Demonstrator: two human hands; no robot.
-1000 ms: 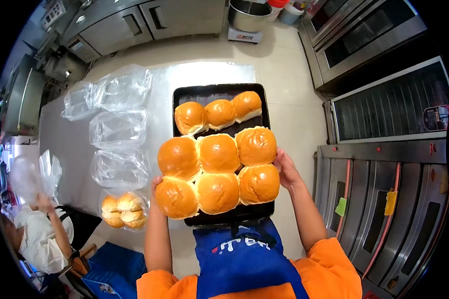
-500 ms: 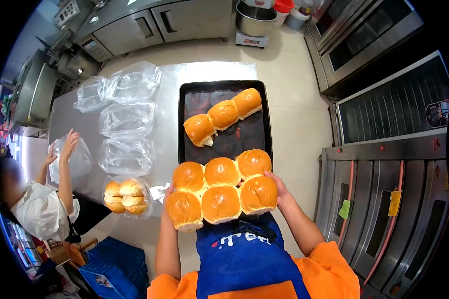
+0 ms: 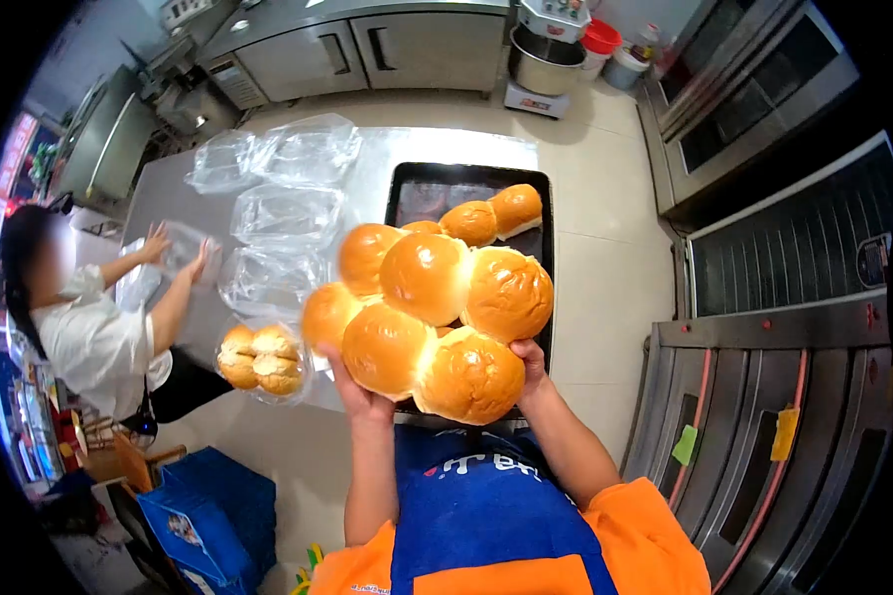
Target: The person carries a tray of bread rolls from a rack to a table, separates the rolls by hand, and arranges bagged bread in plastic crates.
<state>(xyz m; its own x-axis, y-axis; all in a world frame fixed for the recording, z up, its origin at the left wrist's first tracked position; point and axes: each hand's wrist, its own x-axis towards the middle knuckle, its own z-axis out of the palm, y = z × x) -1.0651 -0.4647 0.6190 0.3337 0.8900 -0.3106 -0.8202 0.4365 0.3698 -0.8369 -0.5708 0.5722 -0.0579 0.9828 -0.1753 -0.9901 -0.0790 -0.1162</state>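
A slab of several joined golden buns (image 3: 425, 278) is held up close to the camera, tilted, over the front of the black baking tray (image 3: 422, 190). My left hand (image 3: 362, 393) grips its lower left edge. At its lower right, my right hand (image 3: 532, 369) is wrapped round the other edge. The fingers of both hands are partly hidden beneath the bread. Behind the slab, a row of buns (image 3: 471, 222) lies in the tray, partly covered from view.
Clear plastic bags (image 3: 288, 214) lie along the steel table (image 3: 184, 198). A bagged pack of buns (image 3: 260, 359) sits at its near edge. On the left, a co-worker's hands (image 3: 177, 250) hold another bag. Blue crates (image 3: 213, 516) stand on the floor; ovens (image 3: 764, 436) line the right.
The bun slab has risen toward the camera and tilted, now hiding part of the buns in the tray. The co-worker's hands have moved lower and closer to the bags. The view has shifted slightly.
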